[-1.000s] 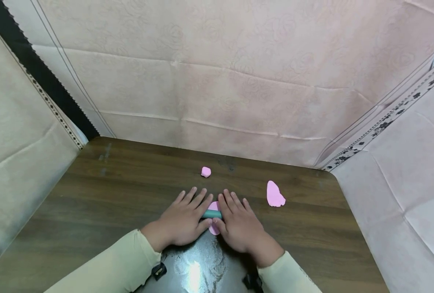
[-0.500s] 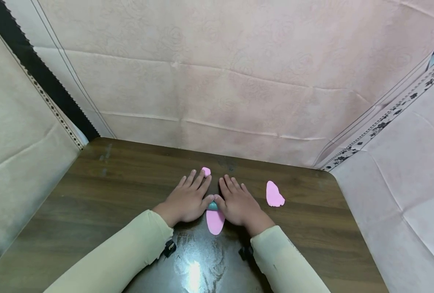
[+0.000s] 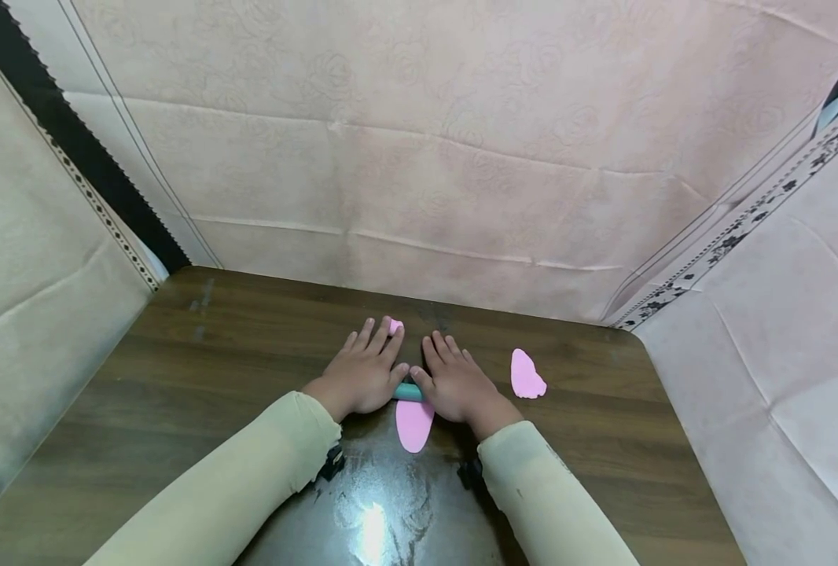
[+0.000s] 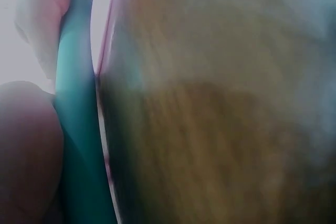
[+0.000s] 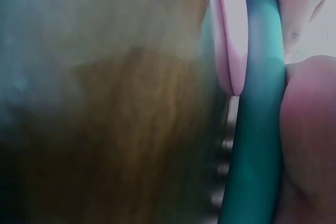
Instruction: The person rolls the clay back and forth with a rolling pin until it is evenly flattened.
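Note:
Side by side on the wooden table, my left hand (image 3: 362,376) and right hand (image 3: 457,385) press with extended fingers on a teal rolling pin (image 3: 408,391). Most of the pin is hidden under the palms; its middle shows between the thumbs. Beneath it lies a flattened oval of pink dough (image 3: 414,428), sticking out toward me. In the left wrist view the teal pin (image 4: 81,108) runs along the palm, with the dough's edge (image 4: 102,30) beside it. The right wrist view has the pin (image 5: 257,114) against the palm and the dough (image 5: 231,40) next to it.
A small pink lump (image 3: 395,326) sits just beyond my left fingertips, partly covered by them. To the right lies a flat, irregular pink piece (image 3: 527,374). The table (image 3: 249,338) meets pale cloth walls (image 3: 419,196) at the back and sides.
Both hands have moved forward, away from me, carrying the rolling pin over the dough toward its far end. More of the dough's near part is uncovered. My left fingers now overlap the small lump.

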